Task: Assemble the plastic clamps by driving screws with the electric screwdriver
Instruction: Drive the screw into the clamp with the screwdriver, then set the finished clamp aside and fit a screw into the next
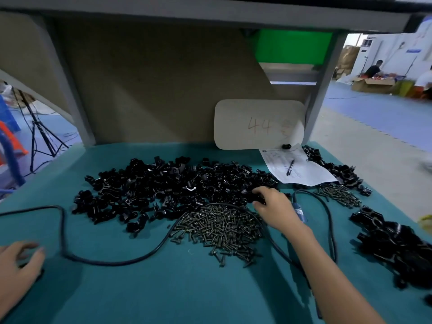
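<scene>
- Teal mat (163,288) spread over the bench top.
- Pale rounded card (236,127) propped upright at the back, marked "44" in red.
- Printed paper sheet (304,171) flat at the back right, one corner touching the card's foot.
- Dark pen (290,167) lying on the sheet.
- Brown backboard (152,90) behind the bench, with a green panel (292,45) at upper right.
- Grey frame post (320,90) right of the card.
- Black tripod (39,132) on the blue floor, far left.
- Open cardboard box (371,84) far right, beside a bending person (374,69).
</scene>
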A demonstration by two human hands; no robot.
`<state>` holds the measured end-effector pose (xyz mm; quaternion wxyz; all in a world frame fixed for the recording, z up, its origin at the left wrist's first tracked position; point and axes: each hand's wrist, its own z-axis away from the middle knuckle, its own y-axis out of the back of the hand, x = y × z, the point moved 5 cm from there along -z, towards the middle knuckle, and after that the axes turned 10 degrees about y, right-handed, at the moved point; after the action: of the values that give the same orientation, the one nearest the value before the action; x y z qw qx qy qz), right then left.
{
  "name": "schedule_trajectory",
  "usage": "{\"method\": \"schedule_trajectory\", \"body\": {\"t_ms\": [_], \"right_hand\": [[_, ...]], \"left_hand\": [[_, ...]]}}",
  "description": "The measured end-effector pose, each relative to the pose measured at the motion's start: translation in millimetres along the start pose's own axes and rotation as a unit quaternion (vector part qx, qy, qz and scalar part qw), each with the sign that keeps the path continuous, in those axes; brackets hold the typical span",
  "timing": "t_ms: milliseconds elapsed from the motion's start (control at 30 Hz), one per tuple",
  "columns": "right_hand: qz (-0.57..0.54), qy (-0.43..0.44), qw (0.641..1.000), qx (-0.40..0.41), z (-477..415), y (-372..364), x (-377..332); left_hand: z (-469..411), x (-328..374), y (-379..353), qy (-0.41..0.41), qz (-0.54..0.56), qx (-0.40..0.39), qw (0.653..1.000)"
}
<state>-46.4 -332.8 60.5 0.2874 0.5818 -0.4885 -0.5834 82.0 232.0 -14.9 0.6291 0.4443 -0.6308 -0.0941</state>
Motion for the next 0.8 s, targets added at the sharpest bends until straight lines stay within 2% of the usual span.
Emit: {"method": "schedule_trajectory", "body": {"t_ms": [100, 200, 233, 400, 467, 533, 600, 700, 800], "right_hand": [[0.004, 0.048, 0.996, -0.069, -27, -27, -18], [0.041, 0.059, 0.992, -0.104, -44, -51, -27], [0.062, 0.055, 0.992, -0.096, -49, -55, -28], [0.083, 0.044, 0.995, -0.017, -59, -53, -32], [0.05, 0.038, 0.997, 0.037, -56, -43, -30], [-0.051, 0.007, 0.994, 0.098, -47, -30, -27], [-0.225, -0.045, 0.964, 0.134, -34, -23, -24], [-0.485, -0.096, 0.86, 0.13, -8, -30, -30], [-0.632, -0.111, 0.759, 0.112, 12, -44, -37]], "left_hand": [[-2, 23, -3, -0.033, -0.067, -0.021, 0.997], [27, 90, -19, -0.15, -0.153, -0.034, 0.976], [41, 115, -25, -0.199, -0.147, -0.042, 0.968], [89, 188, -80, -0.342, -0.102, -0.1, 0.929], [103, 202, -108, -0.388, -0.134, -0.14, 0.901], [109, 210, -132, -0.407, -0.202, -0.173, 0.874], [108, 211, -148, -0.401, -0.248, -0.18, 0.863], [104, 217, -149, -0.392, -0.205, -0.162, 0.882], [97, 218, -147, -0.36, -0.148, -0.172, 0.905]]}}
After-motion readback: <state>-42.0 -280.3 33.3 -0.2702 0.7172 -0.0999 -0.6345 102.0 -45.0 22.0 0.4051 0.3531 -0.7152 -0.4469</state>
